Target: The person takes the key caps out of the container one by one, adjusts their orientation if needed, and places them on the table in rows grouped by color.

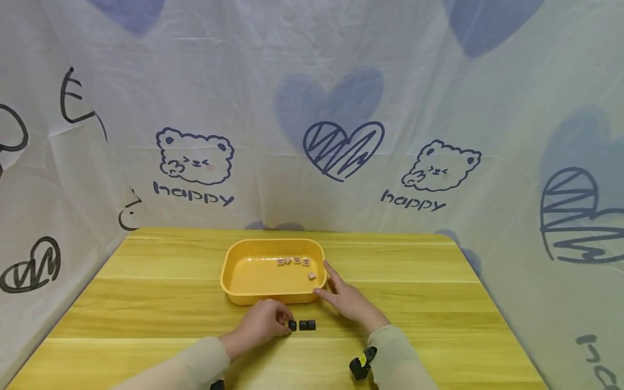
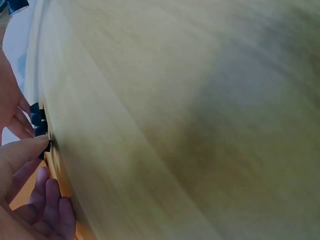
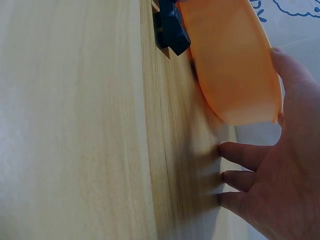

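In the head view, my left hand (image 1: pixel 263 322) pinches a small black keycap-like block (image 1: pixel 292 325) between thumb and fingers, low over the table. Just to its right, two similar black blocks (image 1: pixel 307 325) sit side by side. The left wrist view shows the thumb of that hand (image 2: pixel 22 175) against the black block (image 2: pixel 48 146), the other fingers loosely bent. My right hand (image 1: pixel 352 303) is at the right end of a yellow tray (image 1: pixel 273 297), its fingers spread and fairly straight. In the right wrist view, its thumb touches the tray's rim (image 3: pixel 267 37).
Several small pale blocks (image 1: pixel 306 262) lie in the right part of the tray, most along its far side. The wooden table (image 1: pixel 161 303) ends at a printed white cloth (image 1: pixel 268 189). A black device (image 1: pixel 363 364) is strapped by the right wrist.
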The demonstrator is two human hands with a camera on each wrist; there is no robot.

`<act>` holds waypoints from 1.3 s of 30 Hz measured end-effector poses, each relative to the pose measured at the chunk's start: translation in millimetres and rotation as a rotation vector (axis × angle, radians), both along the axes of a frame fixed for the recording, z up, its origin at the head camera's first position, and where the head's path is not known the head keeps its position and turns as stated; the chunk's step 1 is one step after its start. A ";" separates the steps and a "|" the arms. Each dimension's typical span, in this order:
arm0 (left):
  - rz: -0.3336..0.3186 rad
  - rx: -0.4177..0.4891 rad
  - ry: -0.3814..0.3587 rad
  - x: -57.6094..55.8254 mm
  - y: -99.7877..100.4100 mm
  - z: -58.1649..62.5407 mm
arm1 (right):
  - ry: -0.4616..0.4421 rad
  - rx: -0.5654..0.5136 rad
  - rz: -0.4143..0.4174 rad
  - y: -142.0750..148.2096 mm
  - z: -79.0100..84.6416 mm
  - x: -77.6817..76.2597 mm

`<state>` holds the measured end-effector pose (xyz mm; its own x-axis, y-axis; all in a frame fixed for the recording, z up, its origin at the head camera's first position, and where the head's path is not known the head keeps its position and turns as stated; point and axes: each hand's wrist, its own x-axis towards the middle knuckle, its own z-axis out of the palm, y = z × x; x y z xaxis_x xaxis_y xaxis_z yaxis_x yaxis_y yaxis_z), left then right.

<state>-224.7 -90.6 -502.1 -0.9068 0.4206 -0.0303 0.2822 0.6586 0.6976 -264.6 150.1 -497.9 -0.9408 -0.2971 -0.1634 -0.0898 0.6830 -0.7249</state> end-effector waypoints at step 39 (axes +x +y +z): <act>-0.123 -0.106 0.330 -11.5 3.5 49.7 | 0.026 0.000 0.005 -2.6 -0.6 1.2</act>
